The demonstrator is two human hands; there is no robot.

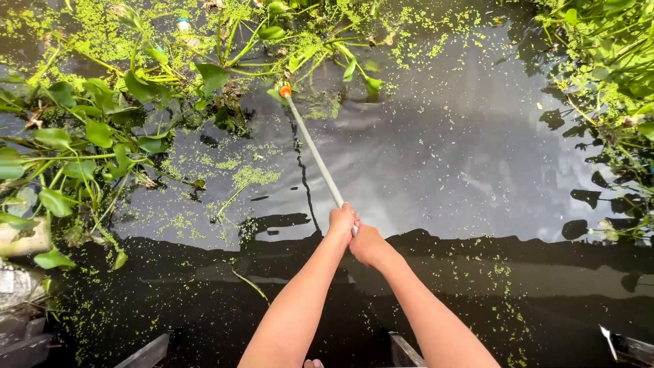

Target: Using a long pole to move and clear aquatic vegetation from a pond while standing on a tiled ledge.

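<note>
One pole (315, 151), both my hands on it. It's thin, pale grey, straight, with an orange tip (285, 91) at the far end; it slants up-left from my grip out over the dark water (443, 157), tip touching the plants (88, 129). Left hand (341, 221) is clenched around the near end, right hand (366, 243) clenched just behind it, the two touching. Two bare forearms run down to the bottom edge. Floating leafy plants crowd the left and top, a second patch (613, 61) at right. Small green duckweed (248, 176) specks the surface. Two planks (146, 352) show at the bottom.
</note>
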